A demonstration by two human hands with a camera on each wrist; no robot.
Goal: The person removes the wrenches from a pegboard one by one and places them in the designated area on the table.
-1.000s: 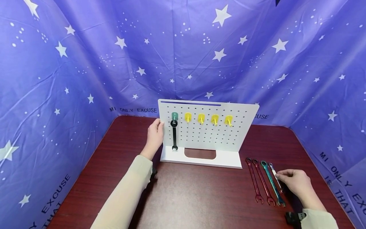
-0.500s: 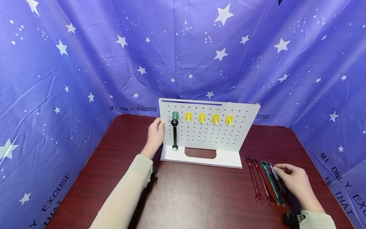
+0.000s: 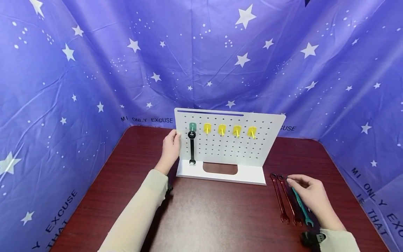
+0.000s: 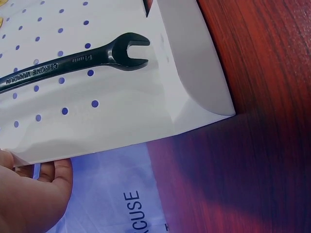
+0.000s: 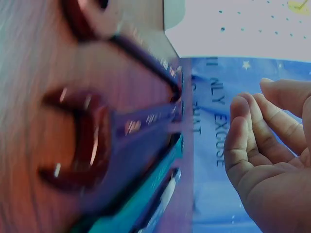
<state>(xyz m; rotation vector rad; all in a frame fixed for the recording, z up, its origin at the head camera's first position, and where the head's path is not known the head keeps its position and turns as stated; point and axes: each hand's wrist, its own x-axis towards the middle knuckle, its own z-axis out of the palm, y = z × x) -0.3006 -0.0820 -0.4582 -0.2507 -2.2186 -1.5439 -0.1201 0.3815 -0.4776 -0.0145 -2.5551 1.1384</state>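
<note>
My left hand (image 3: 170,148) grips the left edge of a white pegboard stand (image 3: 220,149), thumb in front and fingers behind in the left wrist view. From its green hook (image 3: 192,126) hangs a black combination wrench (image 3: 192,150), ring end up and open jaw down. At right, two red wrenches (image 3: 278,199), a green wrench (image 3: 303,207) and a smaller silver wrench (image 5: 163,196) lie side by side. My right hand (image 3: 310,196) is over the green wrench's ring end, hiding it and most of the silver one. Nothing shows between its thumb and fingers in the right wrist view.
Several yellow hooks (image 3: 221,129) sit in a row right of the green one, with nothing hanging on them. The stand's base (image 3: 252,175) rests on a dark red wood table (image 3: 214,217). A blue starry curtain (image 3: 189,52) encloses the back and sides.
My right hand has moved left and away from me, from the silver wrench to the green wrench's ring end. The left hand keeps its grip on the pegboard.
</note>
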